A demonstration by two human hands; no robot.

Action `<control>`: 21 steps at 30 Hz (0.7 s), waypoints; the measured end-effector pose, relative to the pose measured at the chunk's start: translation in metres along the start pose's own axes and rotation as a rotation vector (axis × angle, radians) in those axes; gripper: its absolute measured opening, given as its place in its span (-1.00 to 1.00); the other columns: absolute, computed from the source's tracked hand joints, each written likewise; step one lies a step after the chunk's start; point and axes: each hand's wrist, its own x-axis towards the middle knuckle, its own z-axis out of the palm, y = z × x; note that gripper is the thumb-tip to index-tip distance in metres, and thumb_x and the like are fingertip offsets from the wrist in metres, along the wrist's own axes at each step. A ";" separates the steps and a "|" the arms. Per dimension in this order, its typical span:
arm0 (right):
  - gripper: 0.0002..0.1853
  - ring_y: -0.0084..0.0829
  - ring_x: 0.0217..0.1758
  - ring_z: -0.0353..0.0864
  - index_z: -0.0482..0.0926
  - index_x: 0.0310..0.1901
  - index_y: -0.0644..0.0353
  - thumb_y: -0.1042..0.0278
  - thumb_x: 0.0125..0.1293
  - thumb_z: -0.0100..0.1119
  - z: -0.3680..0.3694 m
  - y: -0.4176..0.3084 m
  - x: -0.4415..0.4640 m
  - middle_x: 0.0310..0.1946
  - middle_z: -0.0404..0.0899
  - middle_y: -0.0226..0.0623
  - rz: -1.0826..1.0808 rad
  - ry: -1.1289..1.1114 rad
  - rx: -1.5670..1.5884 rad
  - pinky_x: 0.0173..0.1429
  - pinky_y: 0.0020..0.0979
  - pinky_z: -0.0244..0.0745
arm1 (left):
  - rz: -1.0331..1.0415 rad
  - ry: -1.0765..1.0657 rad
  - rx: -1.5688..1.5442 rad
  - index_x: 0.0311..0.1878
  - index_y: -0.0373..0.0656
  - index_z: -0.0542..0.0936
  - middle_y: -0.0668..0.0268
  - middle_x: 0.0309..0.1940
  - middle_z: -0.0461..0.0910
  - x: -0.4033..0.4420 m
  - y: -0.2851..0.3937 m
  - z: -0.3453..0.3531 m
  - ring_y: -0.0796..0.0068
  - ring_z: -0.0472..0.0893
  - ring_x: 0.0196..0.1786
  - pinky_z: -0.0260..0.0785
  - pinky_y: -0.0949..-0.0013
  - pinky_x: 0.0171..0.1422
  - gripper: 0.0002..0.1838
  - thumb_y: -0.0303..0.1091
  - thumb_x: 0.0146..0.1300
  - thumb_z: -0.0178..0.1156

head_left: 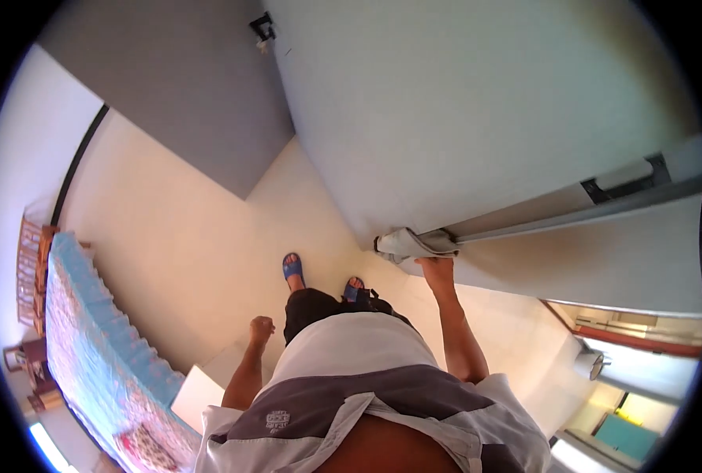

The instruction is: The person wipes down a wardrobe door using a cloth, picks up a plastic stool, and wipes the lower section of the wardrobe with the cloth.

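Observation:
My right hand (437, 273) is closed on a pale grey cloth (402, 244), its fingers mostly hidden behind the fabric. The cloth lies bunched against the low edge of a light grey door (477, 102). Farther up that edge a dark metal handle (627, 188) is fixed. My left hand (262, 328) hangs beside my body with its fingers curled in, and nothing shows in it.
A grey panel (185, 87) with a dark latch (262, 27) stands at the upper left. A bed with a blue frilled cover (106, 315) is on the left, near a wooden chair (31, 268). My feet in blue slippers (292, 266) stand on the pale floor (185, 229).

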 end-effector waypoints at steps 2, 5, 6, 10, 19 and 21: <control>-0.59 -0.06 0.18 0.39 0.49 0.01 0.27 0.21 0.17 0.14 -0.004 -0.011 -0.006 0.07 0.48 -0.04 -0.066 0.020 -0.074 0.26 -0.23 0.22 | -0.032 0.084 -0.166 -0.38 -0.32 0.57 0.19 -0.63 0.58 -0.017 -0.012 0.015 0.48 0.57 -0.61 0.39 0.44 -0.54 -0.80 -0.41 0.10 0.02; -0.61 -0.12 0.11 0.45 0.49 -0.01 0.28 0.22 0.18 0.12 0.005 0.032 0.020 0.03 0.50 -0.04 -0.285 -0.065 -0.437 0.19 -0.20 0.28 | 0.085 -0.009 -0.031 -0.37 -0.31 0.58 0.18 -0.60 0.59 -0.023 -0.053 0.051 0.46 0.59 -0.58 0.43 0.40 -0.50 -0.78 -0.38 0.11 0.01; -0.61 -0.17 0.07 0.49 0.50 -0.01 0.27 0.21 0.18 0.12 0.010 0.052 0.029 0.01 0.50 -0.04 -0.189 -0.132 -0.422 0.12 -0.18 0.35 | 0.064 -0.033 0.137 -0.32 -0.31 0.60 0.15 -0.53 0.61 -0.032 -0.057 0.062 0.38 0.63 -0.47 0.49 0.32 -0.34 -0.76 -0.32 0.12 0.05; -0.60 -0.31 -0.04 0.54 0.51 -0.04 0.25 0.23 0.12 0.19 0.030 0.053 0.046 -0.06 0.52 -0.11 0.363 -0.226 -0.051 -0.09 -0.22 0.49 | 0.198 0.119 0.118 -0.23 -0.19 0.64 0.12 -0.41 0.65 -0.083 -0.052 0.104 0.22 0.65 -0.23 0.47 0.27 -0.10 -0.72 -0.22 0.10 0.13; -0.67 -0.09 -0.14 0.54 0.37 0.00 0.31 0.33 0.25 0.01 0.051 0.093 0.065 -0.16 0.48 -0.05 0.965 -0.198 0.964 -0.06 -0.17 0.54 | -0.127 0.162 -0.110 -0.26 -0.12 0.68 0.14 -0.32 0.66 -0.098 -0.049 0.114 0.24 0.65 -0.18 0.46 0.28 -0.05 -0.72 -0.17 0.06 0.17; -0.66 -0.11 -0.10 0.54 0.38 0.01 0.30 0.28 0.29 -0.02 0.043 0.045 0.041 -0.14 0.50 -0.06 0.889 -0.204 1.110 -0.04 -0.18 0.51 | -0.234 0.115 -0.158 -0.26 -0.12 0.68 0.14 -0.31 0.66 -0.091 -0.037 0.107 0.26 0.65 -0.17 0.46 0.28 -0.03 -0.72 -0.18 0.06 0.15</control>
